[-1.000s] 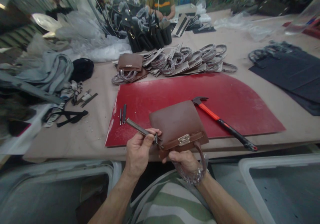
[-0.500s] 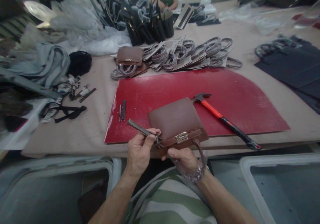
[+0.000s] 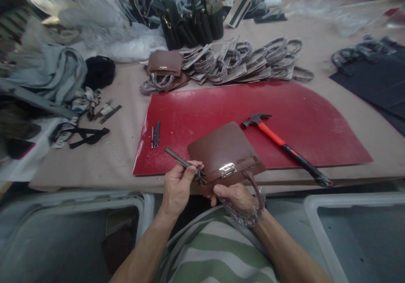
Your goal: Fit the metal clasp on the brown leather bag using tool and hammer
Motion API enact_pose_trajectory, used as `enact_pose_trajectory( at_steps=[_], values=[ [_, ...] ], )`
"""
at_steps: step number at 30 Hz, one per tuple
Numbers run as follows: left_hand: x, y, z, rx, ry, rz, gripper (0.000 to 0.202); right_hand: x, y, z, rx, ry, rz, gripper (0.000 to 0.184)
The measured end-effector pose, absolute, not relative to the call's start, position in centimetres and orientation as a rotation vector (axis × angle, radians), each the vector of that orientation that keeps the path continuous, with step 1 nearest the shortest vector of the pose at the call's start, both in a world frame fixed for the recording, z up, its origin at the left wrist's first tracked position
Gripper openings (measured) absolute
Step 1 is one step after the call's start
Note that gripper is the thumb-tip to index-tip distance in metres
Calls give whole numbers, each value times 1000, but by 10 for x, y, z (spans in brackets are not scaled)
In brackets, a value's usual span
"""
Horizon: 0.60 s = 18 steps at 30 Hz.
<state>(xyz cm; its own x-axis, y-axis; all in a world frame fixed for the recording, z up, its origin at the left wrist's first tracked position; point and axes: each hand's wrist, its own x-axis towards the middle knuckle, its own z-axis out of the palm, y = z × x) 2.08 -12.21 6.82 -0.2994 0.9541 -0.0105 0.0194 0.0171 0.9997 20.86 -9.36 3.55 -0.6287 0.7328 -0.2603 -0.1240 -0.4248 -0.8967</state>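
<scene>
A small brown leather handbag (image 3: 221,150) with a silver clasp lies at the near edge of a red mat (image 3: 294,118). My right hand (image 3: 236,196) grips its lower edge, and the plastic-wrapped handle loops over that wrist. My left hand (image 3: 179,186) is closed on a thin dark metal tool (image 3: 177,158), with the tool's tip against the left end of the bag's strap. A hammer (image 3: 284,148) with an orange and black handle lies on the mat just right of the bag.
Two small metal rods (image 3: 155,136) lie on the mat's left part. Another brown bag (image 3: 163,63) and a pile of wrapped handles (image 3: 247,61) sit beyond. Black bags (image 3: 190,25) stand farther back near another person. Grey bins (image 3: 357,232) flank my lap.
The view has tipped downward slightly. My hands, the tool and the bag keep nearly the same pose, and the bag has shifted slightly.
</scene>
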Motion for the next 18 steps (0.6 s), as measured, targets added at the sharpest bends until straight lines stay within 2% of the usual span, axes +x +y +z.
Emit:
enact_pose_trajectory(
  at_steps=[6, 18],
  values=[
    [22, -122, 74, 1017, 1466, 1419, 32, 201, -98, 35, -671, -1065, 2155, 45],
    [30, -125, 74, 1035, 1481, 1460, 28, 195, -101, 38, -649, -831, 2222, 46]
  ],
)
